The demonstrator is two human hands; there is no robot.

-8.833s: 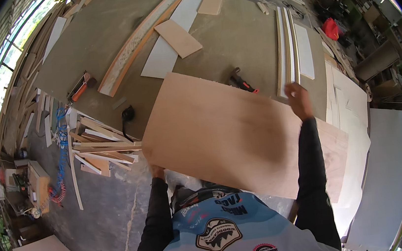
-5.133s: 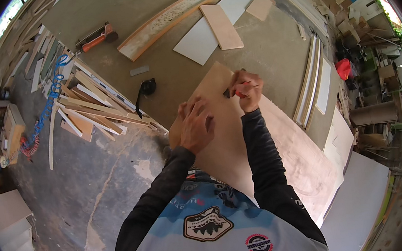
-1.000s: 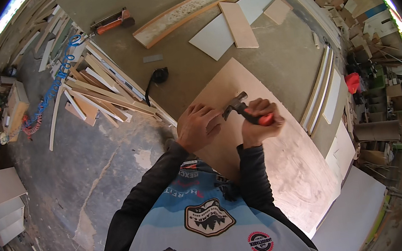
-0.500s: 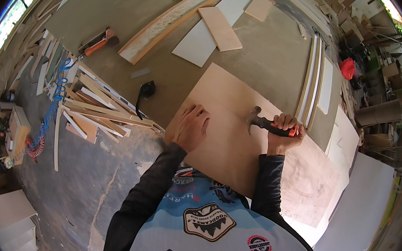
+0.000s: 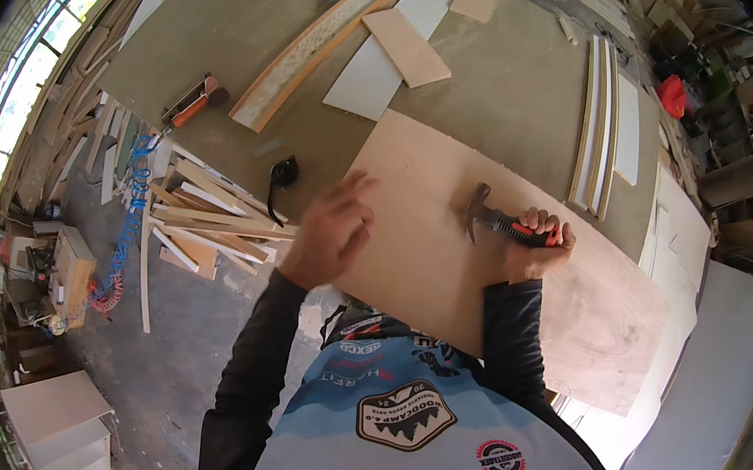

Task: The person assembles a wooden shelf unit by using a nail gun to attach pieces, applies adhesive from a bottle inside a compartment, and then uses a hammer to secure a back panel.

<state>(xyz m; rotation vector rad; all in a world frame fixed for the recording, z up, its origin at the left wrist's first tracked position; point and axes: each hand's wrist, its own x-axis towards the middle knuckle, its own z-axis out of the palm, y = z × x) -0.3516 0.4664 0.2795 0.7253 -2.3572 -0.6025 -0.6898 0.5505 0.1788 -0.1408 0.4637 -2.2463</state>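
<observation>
My right hand (image 5: 537, 240) grips a claw hammer (image 5: 489, 216) by its red-and-black handle. The hammer head is over a light-brown plywood panel (image 5: 420, 170), its curved claw toward me. My left hand (image 5: 332, 234) is near the panel's left edge, blurred by motion. Its fingers look partly bent, and whether they hold anything cannot be made out. The panel lies at a slant on a large brown work surface (image 5: 505, 62), its near corner close to my shirt.
A black tape measure (image 5: 286, 171) lies left of the panel, below an orange-handled tool (image 5: 193, 105). Thin wood strips (image 5: 207, 217) are heaped at the left edge. Boards (image 5: 406, 48) lie at the far side, long strips (image 5: 591, 118) at right. A blue coiled hose (image 5: 139, 174) hangs left.
My left hand has come off the panel and moved left and nearer me. My right hand still holds the hammer over the panel. The whole view has turned slightly.
</observation>
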